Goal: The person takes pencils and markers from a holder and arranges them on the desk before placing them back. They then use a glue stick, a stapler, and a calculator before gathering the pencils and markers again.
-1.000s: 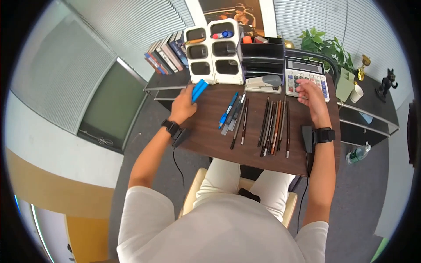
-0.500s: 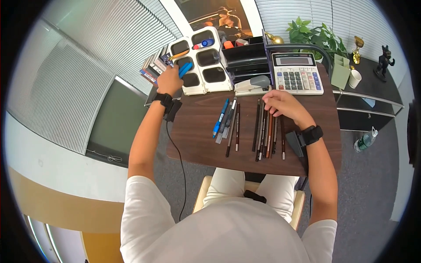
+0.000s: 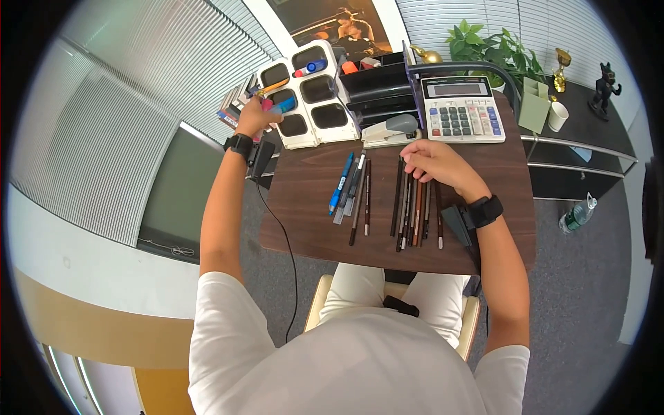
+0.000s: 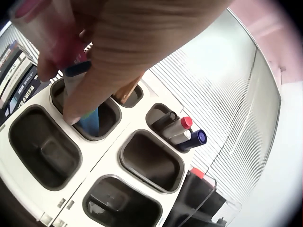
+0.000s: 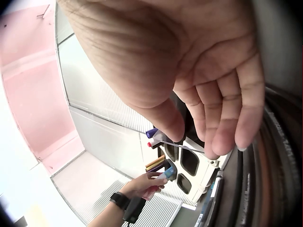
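My left hand (image 3: 253, 119) reaches to the back left and holds a blue and pink marker (image 4: 66, 47) between thumb and fingers. Its blue end (image 4: 90, 123) points down into the middle compartment of the left column in the white organizer (image 4: 92, 168). The palm and fingers hide part of the marker. My right hand (image 3: 439, 166) hovers over the far ends of a row of dark pencils (image 3: 418, 207), with fingers loosely bent and nothing in them. Left of the pencils lie a blue pen (image 3: 339, 183) and several dark pens and pencils.
A stapler (image 3: 393, 130) and a calculator (image 3: 463, 114) stand along the back of the table. Several capped markers (image 4: 182, 128) fill the organizer's upper right compartment. A black desk rack (image 3: 377, 86) stands beside it. Books (image 4: 16, 75) are at the far left.
My left hand has gone from the table's back left edge to the organizer, carrying the marker. My right hand has moved left from the calculator to above the pencils.
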Available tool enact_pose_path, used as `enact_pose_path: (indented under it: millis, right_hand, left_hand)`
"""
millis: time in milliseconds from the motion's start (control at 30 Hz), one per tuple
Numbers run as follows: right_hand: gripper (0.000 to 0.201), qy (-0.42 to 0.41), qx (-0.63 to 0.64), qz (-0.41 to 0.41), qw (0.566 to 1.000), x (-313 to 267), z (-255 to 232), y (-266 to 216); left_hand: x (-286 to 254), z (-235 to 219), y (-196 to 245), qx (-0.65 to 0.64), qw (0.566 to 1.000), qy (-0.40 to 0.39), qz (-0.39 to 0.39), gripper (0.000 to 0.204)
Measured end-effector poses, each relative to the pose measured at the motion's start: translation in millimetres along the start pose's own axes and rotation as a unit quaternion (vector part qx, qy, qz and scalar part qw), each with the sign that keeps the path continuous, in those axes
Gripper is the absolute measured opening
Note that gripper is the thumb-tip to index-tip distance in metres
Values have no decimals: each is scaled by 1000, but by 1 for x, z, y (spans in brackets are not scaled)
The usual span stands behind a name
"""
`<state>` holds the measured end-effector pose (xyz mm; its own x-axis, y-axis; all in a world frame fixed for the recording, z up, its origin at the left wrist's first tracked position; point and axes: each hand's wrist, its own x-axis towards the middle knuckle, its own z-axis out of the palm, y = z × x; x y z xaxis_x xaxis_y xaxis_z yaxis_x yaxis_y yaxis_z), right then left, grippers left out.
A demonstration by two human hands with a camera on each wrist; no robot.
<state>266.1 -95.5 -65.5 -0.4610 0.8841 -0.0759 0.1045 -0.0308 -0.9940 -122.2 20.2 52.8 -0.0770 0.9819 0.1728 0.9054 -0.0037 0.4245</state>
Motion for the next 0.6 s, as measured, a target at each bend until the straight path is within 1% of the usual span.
enact_pose_path:
  millis: [33,100,133,167,200,233,300,433,500,533,600]
  right_hand:
    - [26,0,1,-2,1000,0,0,0]
    - [26,0,3,-3,1000,2,0,1]
    - [26,0,4,-3,1000,2,0,2]
    - [26,1,4,-3,1000,2,0,2]
    - [26,-1,4,-4,1000,2,0,2]
    - [26,-3,2,-5,1000,2,0,2]
    - [25,-4,1,-5,1000,2,1,2]
    - [26,-6,1,-7,1000,3,1,5]
    - [26,-6,-1,-4,1000,2,2,4]
    - [26,-5,-2,0,1000,2,2,3]
    - [27,-6,-4,0,1000,2,2,2]
  left_hand:
    - [2,2,-4,0,1000,0,0,61]
    - [12,3,-18,-155,986,-41,-46,48]
    - [17,-2,-20,-155,986,-42,-44,48]
    - [22,-7,-22,-259,954,-127,-78,41]
    - [25,-10,-25,-357,904,-209,-110,35]
    - [21,-12,-20,-357,904,-209,-111,35]
    - [13,-17,-12,-471,850,-137,-194,30]
    - [25,-23,-31,-469,851,-149,-181,27]
    - [33,-24,-41,-495,832,-128,-215,31]
    - [26,-24,-35,-495,832,-127,-215,31]
    - [7,-21,-12,-553,820,-12,-149,33]
